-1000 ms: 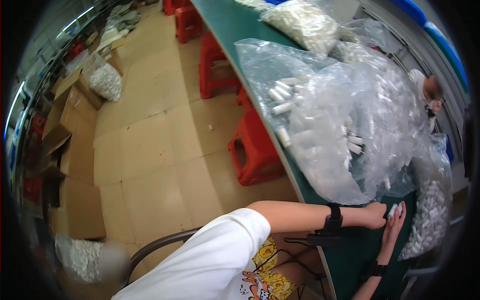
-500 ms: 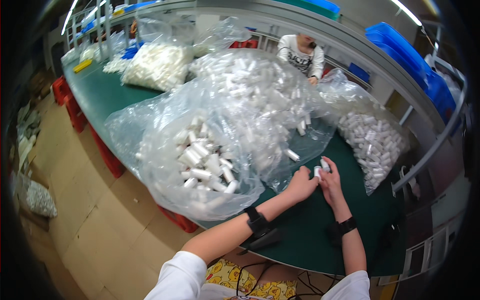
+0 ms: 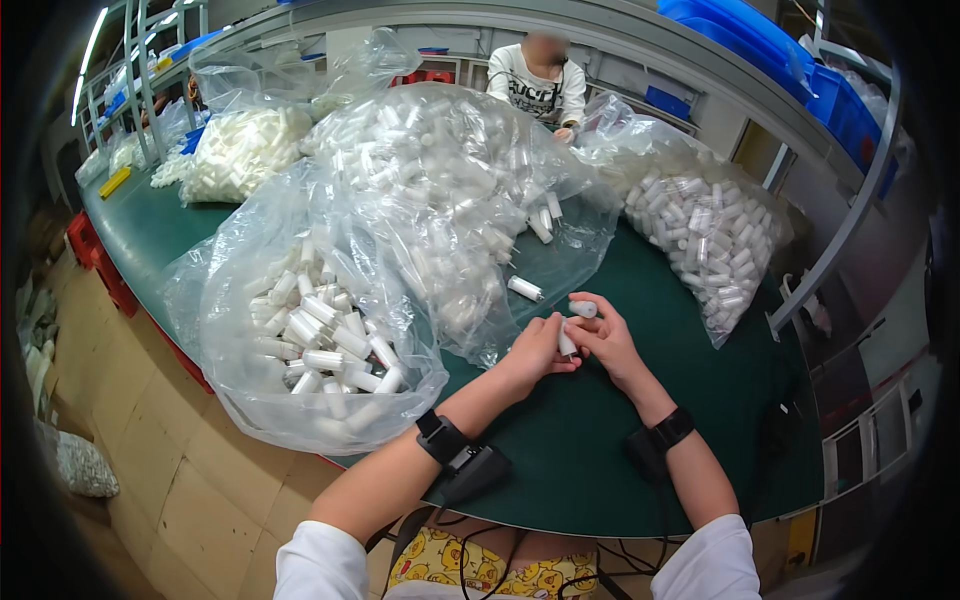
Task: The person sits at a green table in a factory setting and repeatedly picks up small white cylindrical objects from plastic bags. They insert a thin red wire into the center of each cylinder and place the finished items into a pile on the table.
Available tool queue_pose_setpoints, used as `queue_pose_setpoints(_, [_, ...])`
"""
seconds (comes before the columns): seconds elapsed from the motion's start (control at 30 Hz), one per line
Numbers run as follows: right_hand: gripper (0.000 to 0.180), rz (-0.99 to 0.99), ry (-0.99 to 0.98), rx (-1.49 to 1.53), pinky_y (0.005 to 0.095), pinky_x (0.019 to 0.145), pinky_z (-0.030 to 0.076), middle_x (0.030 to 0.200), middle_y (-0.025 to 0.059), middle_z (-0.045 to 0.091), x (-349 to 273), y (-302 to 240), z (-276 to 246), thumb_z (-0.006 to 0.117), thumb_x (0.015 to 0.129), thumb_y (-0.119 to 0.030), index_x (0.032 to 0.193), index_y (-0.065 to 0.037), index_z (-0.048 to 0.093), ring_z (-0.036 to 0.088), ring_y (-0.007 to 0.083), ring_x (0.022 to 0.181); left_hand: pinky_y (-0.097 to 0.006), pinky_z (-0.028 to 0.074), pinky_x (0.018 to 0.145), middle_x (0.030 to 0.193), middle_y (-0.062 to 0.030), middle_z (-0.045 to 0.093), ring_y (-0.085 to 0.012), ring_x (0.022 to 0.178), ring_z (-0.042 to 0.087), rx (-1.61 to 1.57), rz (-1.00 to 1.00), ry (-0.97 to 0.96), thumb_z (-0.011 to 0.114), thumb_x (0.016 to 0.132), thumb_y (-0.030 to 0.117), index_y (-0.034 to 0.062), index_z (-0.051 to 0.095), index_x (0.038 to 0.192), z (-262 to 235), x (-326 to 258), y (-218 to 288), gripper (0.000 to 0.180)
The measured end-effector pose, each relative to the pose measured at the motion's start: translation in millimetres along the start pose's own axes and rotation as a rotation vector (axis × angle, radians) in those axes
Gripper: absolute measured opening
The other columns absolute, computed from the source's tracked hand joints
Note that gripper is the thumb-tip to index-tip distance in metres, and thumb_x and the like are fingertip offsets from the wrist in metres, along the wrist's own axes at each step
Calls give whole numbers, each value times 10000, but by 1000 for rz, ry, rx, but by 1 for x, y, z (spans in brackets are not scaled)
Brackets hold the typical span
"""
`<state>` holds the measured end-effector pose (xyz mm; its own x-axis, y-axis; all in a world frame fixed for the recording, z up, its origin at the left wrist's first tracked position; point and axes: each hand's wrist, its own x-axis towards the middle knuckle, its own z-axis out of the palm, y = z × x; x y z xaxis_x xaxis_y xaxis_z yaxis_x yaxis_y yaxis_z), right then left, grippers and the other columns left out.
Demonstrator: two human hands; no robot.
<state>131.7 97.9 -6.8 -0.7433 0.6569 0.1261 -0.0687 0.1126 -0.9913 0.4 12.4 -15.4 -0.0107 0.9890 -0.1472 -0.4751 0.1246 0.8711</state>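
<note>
Dark lettering is running across the white top [image 3: 540, 93] of a person beyond the worktop [image 3: 590, 460]. Inside the worktop's near edge, the left hand [image 3: 538, 357], fingers curled, is gripping 1 white cylinder [image 3: 567, 340]; the right hand [image 3: 614, 347] is meeting it with its fingertips while holding a 2nd cylinder [image 3: 583, 309] beside its index finger.

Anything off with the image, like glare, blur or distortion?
Head view: left hand, right hand and the white cylinder between them look fairly sharp; head view: glare streaks the open clear bag; head view: the upper-left tube light is blown out; head view: the near edge of the green table bows, and the corners fall to black.
</note>
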Motion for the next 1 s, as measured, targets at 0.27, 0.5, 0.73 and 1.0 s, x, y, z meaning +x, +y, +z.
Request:
queue_pose_setpoints(0.27, [342, 16, 234, 218, 150, 406, 379, 859, 115, 630, -1, -3, -9, 505, 898, -199, 1151, 23, 443, 546, 92, 490, -311, 488, 693, 802, -117, 548, -221, 707, 584, -72, -30, 86, 295, 881, 273, -9, 502, 995, -6, 5, 8, 368])
queue_pose_setpoints(0.5, [231, 17, 58, 382, 234, 735, 483, 892, 90, 593, 3, 8, -13, 574, 857, -147, 991, 38, 549, 586, 135, 796, -308, 458, 716, 783, -99, 541, -214, 720, 556, -135, 116, -125, 279, 883, 279, 27, 494, 901, -10, 6, 10, 332])
queue_pose_setpoints(0.73, [202, 39, -25, 423, 304, 834, 463, 940, 115, 578, -1, 0, -11, 577, 847, -99, 980, 25, 491, 575, 161, 880, -325, 447, 719, 761, -89, 527, -225, 706, 543, -192, 98, -230, 336, 869, 284, 37, 479, 862, -8, 2, 11, 286])
queue_pose_setpoints(1.0, [137, 68, -90, 510, 290, 681, 436, 769, 64, 521, 3, 10, -14, 566, 850, -132, 870, -65, 448, 501, 117, 649, -269, 364, 581, 640, -44, 452, -164, 569, 431, -264, 62, -258, 363, 874, 324, 61, 464, 839, -12, 0, 12, 285])
